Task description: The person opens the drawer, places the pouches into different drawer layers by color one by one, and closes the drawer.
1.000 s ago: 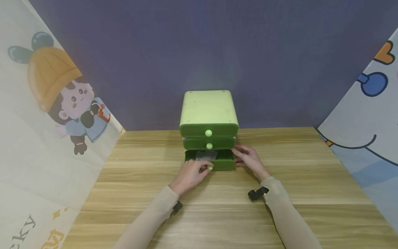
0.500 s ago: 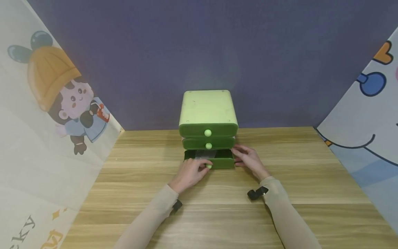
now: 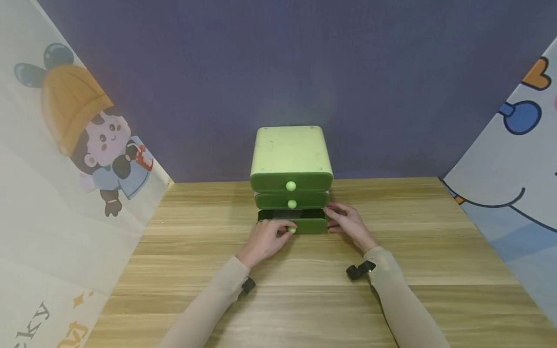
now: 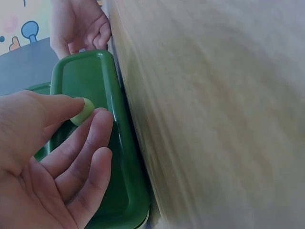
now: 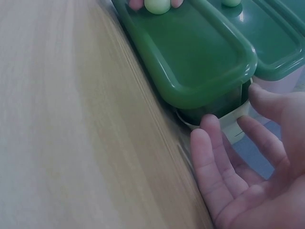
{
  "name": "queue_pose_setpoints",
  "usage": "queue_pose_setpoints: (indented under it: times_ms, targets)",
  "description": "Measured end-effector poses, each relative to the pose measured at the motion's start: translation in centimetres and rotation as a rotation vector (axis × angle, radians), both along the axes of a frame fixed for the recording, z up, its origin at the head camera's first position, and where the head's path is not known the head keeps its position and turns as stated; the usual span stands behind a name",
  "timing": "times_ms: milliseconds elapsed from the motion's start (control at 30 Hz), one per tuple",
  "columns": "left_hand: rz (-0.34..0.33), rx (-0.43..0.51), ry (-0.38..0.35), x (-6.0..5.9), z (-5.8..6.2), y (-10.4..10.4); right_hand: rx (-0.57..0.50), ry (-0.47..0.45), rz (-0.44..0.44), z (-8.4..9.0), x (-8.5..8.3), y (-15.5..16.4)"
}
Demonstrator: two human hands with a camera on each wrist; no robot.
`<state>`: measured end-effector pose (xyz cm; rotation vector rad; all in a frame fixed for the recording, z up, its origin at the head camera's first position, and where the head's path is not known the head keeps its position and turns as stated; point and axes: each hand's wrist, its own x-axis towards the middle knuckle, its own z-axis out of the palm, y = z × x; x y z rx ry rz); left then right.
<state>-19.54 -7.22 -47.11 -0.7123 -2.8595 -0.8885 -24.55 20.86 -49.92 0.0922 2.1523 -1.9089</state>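
Observation:
A small drawer cabinet [image 3: 290,150], pale green with dark green fronts, stands on the wooden table. Its bottom drawer [image 3: 311,226] is partly pulled out, and something clear, hard to make out, shows inside. My left hand [image 3: 264,240] pinches that drawer's round light-green knob [image 4: 83,112] between thumb and fingers. At the cabinet's lower right side is my right hand [image 3: 348,224], its fingers loosely extended by the cabinet's edge, as the right wrist view shows. The top drawer [image 3: 271,182] and middle drawer [image 3: 271,200] are closed.
Behind the cabinet rises a dark blue-purple wall [image 3: 209,96]. Printed panels with cartoon figures stand at the left [image 3: 104,135] and right [image 3: 505,159]. The wooden table [image 3: 313,299] extends in front and to both sides.
The bottom drawer has slid slightly inward with my left hand on its knob, and less of the clear item shows. My right hand has stayed at the cabinet's side.

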Motion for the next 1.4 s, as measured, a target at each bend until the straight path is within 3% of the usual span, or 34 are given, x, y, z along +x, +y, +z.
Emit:
queue_pose_setpoints:
  times_ms: [1400]
  targets:
    - [0.036, 0.042, -0.02, -1.2, -0.4, 0.3, 0.002, 0.004, -0.012, 0.0, 0.1, -0.1]
